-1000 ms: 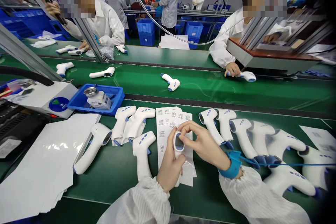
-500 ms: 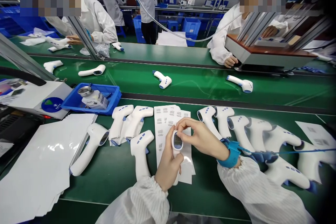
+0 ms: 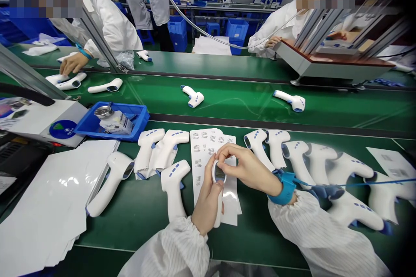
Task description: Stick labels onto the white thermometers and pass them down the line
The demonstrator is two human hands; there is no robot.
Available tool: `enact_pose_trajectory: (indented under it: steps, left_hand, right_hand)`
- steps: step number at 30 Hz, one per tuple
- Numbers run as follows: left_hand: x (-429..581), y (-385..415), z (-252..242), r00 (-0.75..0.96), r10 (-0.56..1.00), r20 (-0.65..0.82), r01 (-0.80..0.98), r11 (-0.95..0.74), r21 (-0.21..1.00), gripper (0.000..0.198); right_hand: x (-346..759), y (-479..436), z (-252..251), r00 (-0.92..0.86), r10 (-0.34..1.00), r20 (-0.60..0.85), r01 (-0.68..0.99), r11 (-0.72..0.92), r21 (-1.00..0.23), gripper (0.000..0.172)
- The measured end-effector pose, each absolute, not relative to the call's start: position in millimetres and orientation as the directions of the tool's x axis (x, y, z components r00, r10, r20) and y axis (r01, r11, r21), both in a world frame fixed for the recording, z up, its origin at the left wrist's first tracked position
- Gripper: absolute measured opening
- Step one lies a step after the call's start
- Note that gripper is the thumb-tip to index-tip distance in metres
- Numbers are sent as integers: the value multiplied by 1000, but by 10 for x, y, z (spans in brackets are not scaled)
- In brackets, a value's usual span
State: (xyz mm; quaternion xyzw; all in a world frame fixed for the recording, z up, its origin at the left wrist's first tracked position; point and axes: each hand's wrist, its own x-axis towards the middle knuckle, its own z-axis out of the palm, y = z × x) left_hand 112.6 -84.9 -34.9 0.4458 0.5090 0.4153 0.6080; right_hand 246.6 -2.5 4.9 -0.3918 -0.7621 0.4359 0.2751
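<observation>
A white forehead thermometer [image 3: 219,175], pistol-shaped with a small dark screen, stands upright in my left hand [image 3: 205,207], whose fingers wrap its handle. My right hand [image 3: 249,168] pinches the thermometer's head, thumb at the screen's edge; the fingertips partly cover it. Beneath both hands lie printed label sheets [image 3: 200,147]. Just left of my left hand is another white thermometer [image 3: 173,188]. To the right of my right hand, several more thermometers [image 3: 297,160] lie in a row. A blue wrist strap [image 3: 285,188] with a cord circles my right wrist.
Left are a paper stack [image 3: 48,207], a blue tray [image 3: 143,123] holding a metal-capped bottle [image 3: 117,122], and a white box-shaped device [image 3: 42,121]. Beyond runs a green conveyor belt [image 3: 234,95] carrying thermometers. Across it, a co-worker's hand [image 3: 74,62] reaches onto thermometers at left.
My left thumb has shifted up along the thermometer's handle; my right hand barely moves. Thermometers on the belt have slid left. The left co-worker's hand has come over the belt.
</observation>
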Motion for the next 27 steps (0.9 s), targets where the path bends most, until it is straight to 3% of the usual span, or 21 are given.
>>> enact_pose_trajectory:
  steps: [4, 12, 16, 20, 22, 27]
  left_hand:
    - [1150, -842, -293, 134, 901, -413, -181, 432, 883, 60]
    - [1141, -843, -288, 131, 900, -415, -200, 435, 878, 60]
    - [1128, -835, -335, 137, 905, -403, -230, 424, 876, 59]
    - [1133, -836, -341, 135, 914, -383, -247, 405, 880, 57]
    - [1138, -838, -325, 128, 909, -398, -244, 418, 875, 58]
    - [1150, -840, -300, 125, 899, -419, -243, 437, 866, 60]
  right_hand:
    - [2457, -37, 36, -531, 842, 91, 357, 320, -877, 13]
    - [2454, -53, -10, -524, 839, 147, 348, 369, -862, 14]
    - [2466, -103, -46, -485, 863, 141, 358, 343, -869, 3]
    - [2492, -179, -121, -497, 859, 121, 345, 323, -881, 29]
    - [2499, -200, -161, -480, 869, 122, 359, 321, -877, 33]
    - [2476, -189, -164, -398, 902, 165, 430, 343, -835, 7]
